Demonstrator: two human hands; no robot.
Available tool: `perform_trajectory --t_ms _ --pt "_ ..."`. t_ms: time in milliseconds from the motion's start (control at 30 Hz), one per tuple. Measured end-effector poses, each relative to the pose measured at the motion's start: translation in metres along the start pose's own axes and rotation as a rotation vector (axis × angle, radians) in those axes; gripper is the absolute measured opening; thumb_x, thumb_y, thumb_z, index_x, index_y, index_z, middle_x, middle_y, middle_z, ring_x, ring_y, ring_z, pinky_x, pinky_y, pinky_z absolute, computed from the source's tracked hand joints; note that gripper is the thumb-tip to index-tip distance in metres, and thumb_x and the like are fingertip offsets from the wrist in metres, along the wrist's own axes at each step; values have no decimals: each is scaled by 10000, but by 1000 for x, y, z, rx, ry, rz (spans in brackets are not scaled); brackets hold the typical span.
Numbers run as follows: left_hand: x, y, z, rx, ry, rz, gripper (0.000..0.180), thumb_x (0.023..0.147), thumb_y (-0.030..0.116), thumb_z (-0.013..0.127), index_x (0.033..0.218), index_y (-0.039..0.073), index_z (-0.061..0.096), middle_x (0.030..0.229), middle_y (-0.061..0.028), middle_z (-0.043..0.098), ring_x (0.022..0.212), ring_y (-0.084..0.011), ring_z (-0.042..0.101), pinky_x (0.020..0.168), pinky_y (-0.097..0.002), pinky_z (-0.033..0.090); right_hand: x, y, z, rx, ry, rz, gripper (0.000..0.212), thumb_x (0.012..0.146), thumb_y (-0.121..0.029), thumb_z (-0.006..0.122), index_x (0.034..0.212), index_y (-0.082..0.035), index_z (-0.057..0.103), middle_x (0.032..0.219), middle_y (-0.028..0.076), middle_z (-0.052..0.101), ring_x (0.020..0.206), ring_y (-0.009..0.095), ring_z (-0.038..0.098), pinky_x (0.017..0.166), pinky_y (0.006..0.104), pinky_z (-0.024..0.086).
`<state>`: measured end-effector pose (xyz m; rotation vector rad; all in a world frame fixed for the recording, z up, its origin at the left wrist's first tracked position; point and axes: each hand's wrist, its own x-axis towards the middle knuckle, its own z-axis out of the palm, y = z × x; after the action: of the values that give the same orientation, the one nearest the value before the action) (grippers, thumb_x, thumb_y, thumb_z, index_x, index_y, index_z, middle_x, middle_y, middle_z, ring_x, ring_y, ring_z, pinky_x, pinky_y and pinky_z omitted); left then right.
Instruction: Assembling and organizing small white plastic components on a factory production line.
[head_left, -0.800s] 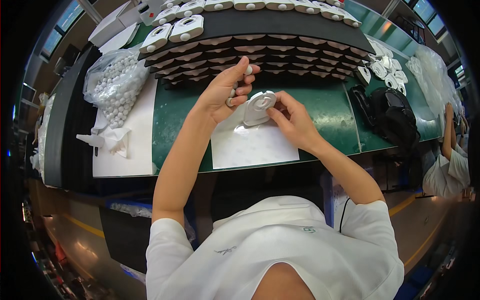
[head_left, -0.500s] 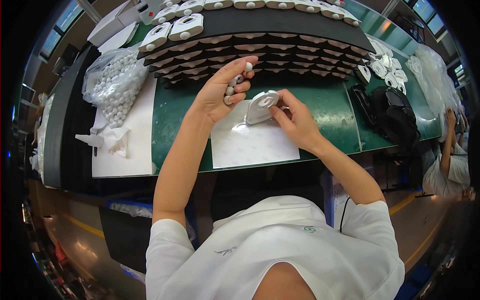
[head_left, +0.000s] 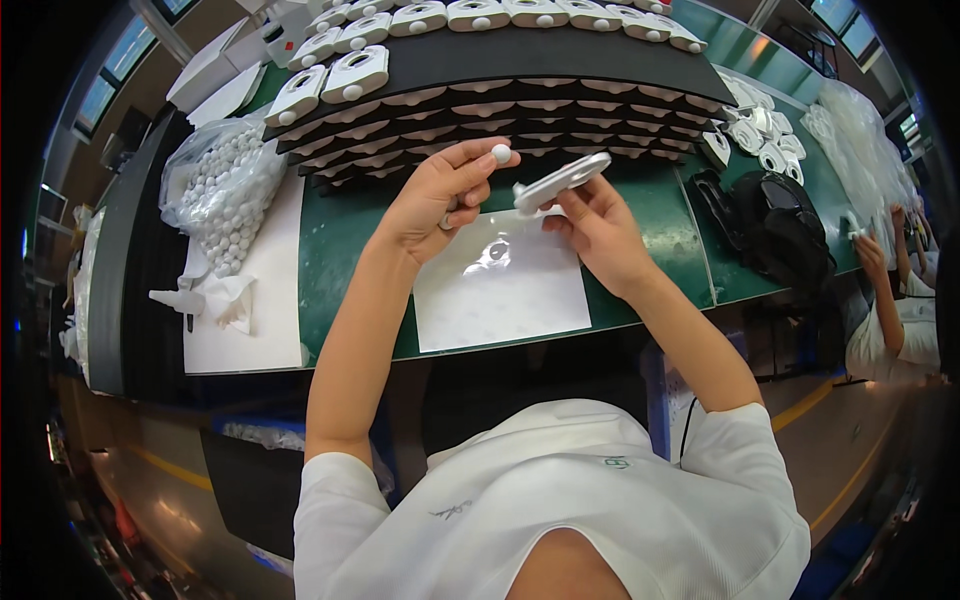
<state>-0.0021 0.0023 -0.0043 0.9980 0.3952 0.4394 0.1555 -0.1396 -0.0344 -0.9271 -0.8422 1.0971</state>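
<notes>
My left hand [head_left: 440, 195] is closed, with a small white ball [head_left: 501, 154] pinched between thumb and forefinger. More balls show partly under its curled lower fingers. Thumb and fingers of my right hand [head_left: 607, 232] grip a flat white plastic part [head_left: 562, 183], held tilted so that its edge faces me. The part's lower left end is close to the pinched ball but apart from it. Beneath both hands lies a white sheet [head_left: 500, 300] on the green table [head_left: 640, 240].
Black trays [head_left: 520, 60] stacked at the back carry rows of white parts with balls. On the left sit a clear bag of white balls [head_left: 225, 190] and crumpled tissue [head_left: 228, 300]. Loose white parts [head_left: 768, 140] and a black bag [head_left: 765, 225] are right. Another person's hand [head_left: 872, 255] shows far right.
My right hand has turned the white part from nearly upright to tilted edge-on and raised it. My left fingers have curled further round the balls, with one ball now at the fingertips.
</notes>
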Motion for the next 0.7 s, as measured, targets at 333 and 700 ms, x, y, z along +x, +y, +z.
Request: perform_trajectory --t_ms 333,700 --pt "-4 -8 11 97 -11 -11 326 853 148 671 1148 49 576 869 -12 591 596 -16 384 407 -122 259 -1 -7 -11 329 46 74 257 962 -178 509 1198 -85 468 1133 53 571 1033 155 554 825 302 469" --pt "-6 -11 24 188 25 39 335 819 77 689 1139 49 596 837 11 583 582 -4 421 420 -137 258 -1 -8 -9 242 45 26 224 959 -198 519 1168 -121 504 1112 8 563 1027 112 529 842 298 452"
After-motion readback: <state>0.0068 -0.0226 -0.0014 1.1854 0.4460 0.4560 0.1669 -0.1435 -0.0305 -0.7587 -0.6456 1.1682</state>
